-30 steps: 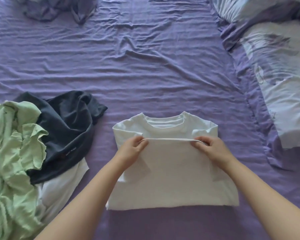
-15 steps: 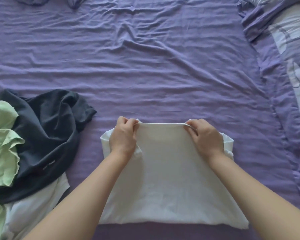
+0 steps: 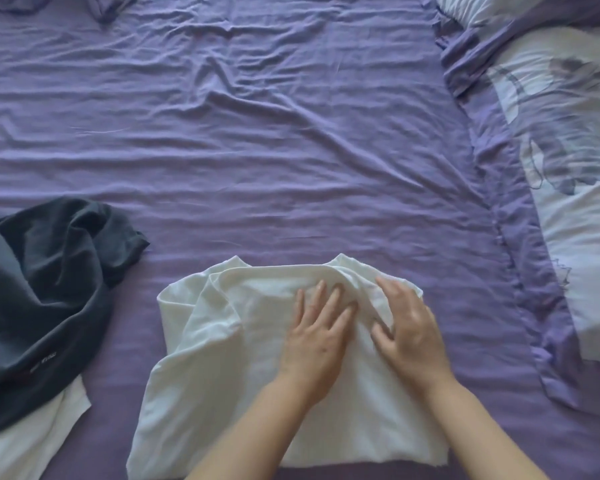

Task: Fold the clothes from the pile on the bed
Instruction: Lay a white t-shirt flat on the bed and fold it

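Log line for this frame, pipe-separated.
stage: smoothing fold | item: white T-shirt | left hand: flat on shirt | right hand: flat on shirt | pile: dark grey garment unfolded

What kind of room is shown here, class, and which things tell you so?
Most likely a bedroom: a wrinkled purple bedsheet fills the view, a floral quilt lies at the right, and clothes are piled beside a white shirt.
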Tool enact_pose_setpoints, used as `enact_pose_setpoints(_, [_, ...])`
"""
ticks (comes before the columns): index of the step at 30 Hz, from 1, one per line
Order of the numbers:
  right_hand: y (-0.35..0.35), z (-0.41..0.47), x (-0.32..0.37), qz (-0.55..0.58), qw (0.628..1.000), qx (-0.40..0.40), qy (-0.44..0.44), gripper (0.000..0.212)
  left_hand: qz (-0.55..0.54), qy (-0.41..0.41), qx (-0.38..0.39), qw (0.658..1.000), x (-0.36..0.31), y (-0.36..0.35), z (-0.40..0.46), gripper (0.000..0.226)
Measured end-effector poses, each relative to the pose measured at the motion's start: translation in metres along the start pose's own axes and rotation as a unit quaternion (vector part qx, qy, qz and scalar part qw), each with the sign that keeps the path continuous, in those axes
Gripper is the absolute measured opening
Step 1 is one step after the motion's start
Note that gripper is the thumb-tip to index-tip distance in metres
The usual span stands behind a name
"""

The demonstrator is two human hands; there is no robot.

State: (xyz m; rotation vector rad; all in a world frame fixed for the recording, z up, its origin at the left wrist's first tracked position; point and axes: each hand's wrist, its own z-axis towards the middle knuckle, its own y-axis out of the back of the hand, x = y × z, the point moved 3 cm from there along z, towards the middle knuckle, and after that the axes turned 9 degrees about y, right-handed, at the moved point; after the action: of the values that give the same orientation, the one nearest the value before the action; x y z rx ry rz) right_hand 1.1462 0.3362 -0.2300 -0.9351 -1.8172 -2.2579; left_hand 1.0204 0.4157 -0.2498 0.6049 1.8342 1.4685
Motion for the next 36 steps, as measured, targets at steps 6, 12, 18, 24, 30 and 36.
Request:
enact_pose_setpoints(6, [0.021, 0.021, -0.033, 0.073, 0.985, -0.132, -0.086, 0.035, 0.069, 0.025, 0.068, 0.995, -0.004, -0.024, 0.019, 0.064])
enact_pose_setpoints(12, [0.018, -0.014, -0.01, -0.025, 0.992, -0.116, 0.038, 0.024, 0.07, 0.022, 0.072, 0.995, -0.012, -0.023, 0.043, 0.068])
enact_pose_setpoints(18, [-0.016, -0.011, -0.03, -0.169, 0.968, 0.178, -0.05, 0.058, 0.09, 0.037, 0.069, 0.993, 0.007, -0.018, 0.03, 0.064])
enact_pose_setpoints(24, [-0.031, -0.013, 0.028, -0.187, 0.971, 0.135, 0.068, 0.056, 0.05, 0.007, 0.049, 0.998, 0.051, 0.001, -0.045, 0.058])
enact_pose_setpoints(30, [-0.085, -0.005, 0.098, -0.156, 0.963, 0.176, 0.132, 0.054, 0.092, 0.047, 0.058, 0.993, 0.124, 0.019, -0.08, 0.056])
enact_pose_setpoints(36, [-0.117, 0.02, 0.126, -0.17, 0.955, 0.181, 0.163, 0.061, 0.097, 0.127, 0.055, 0.986, 0.176, 0.024, -0.052, 0.066])
